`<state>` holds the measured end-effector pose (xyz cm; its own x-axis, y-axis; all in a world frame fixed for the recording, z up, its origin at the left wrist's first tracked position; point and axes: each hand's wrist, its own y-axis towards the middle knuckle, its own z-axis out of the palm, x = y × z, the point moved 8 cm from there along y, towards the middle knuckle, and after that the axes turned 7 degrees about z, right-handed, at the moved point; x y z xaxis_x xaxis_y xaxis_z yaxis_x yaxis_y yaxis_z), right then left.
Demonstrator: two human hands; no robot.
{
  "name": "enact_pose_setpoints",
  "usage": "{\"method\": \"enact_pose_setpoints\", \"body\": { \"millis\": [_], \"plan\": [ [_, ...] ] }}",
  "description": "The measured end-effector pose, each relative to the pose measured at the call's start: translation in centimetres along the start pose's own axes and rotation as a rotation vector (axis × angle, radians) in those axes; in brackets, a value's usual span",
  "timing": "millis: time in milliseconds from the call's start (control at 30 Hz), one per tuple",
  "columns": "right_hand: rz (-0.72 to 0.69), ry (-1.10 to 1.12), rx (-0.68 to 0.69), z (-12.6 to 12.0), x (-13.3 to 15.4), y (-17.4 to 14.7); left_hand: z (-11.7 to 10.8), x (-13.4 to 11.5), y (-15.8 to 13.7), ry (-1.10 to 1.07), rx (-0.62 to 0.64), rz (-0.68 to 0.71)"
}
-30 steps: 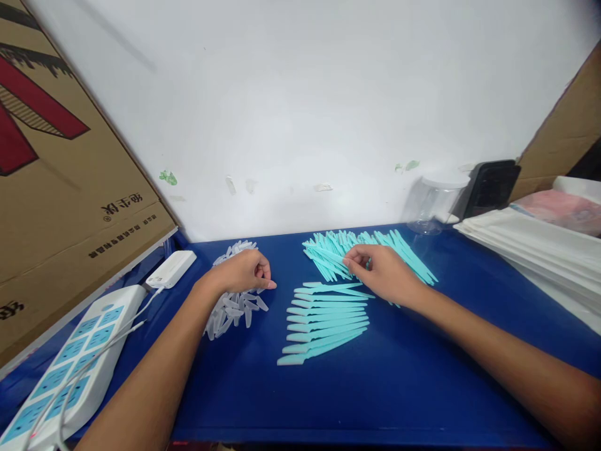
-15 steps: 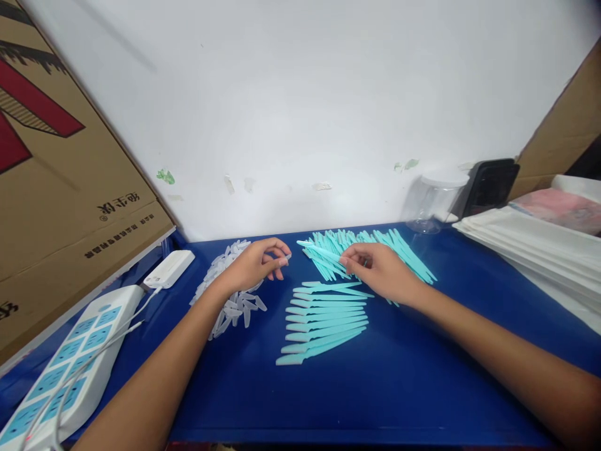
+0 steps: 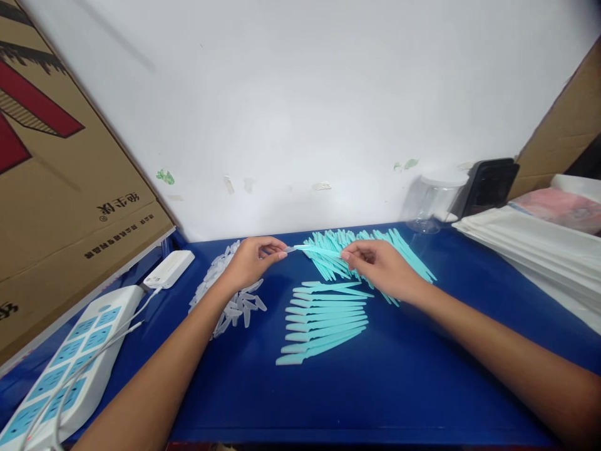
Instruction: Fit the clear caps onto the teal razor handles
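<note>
above the table, the left hand partly hides a translucent cap.

A hand could pass along the near edge of the desk, between the forearms and in front of the razor row. Behind the row, a razor and a clear cap bridge left hand and right hand. The wall bounds the back; the power strip (cables draped across it) obstructs the left.
</note>
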<state>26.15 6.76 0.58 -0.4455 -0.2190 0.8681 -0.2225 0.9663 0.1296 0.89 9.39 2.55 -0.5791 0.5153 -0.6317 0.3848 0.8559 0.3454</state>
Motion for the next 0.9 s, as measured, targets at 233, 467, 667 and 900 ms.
{"method": "enact_pose_setpoints", "body": {
  "millis": [233,467,667,900],
  "plan": [
    [0.005,0.011,-0.056,-0.6,-0.3,0.2,-0.3,0.2,-0.1,-0.097,-0.037,-0.033],
    [0.049,0.087,-0.029,-0.5,-0.3,0.2,-0.6,0.9,-0.1,-0.191,-0.114,-0.05],
    [0.144,0.147,0.005,-0.3,-1.4,0.2,-1.2,0.8,0.0,-0.225,-0.184,-0.025],
    [0.22,0.208,0.089,0.3,-2.0,0.1,-0.8,0.4,0.0,-0.258,-0.167,-0.011]
  ]
}}
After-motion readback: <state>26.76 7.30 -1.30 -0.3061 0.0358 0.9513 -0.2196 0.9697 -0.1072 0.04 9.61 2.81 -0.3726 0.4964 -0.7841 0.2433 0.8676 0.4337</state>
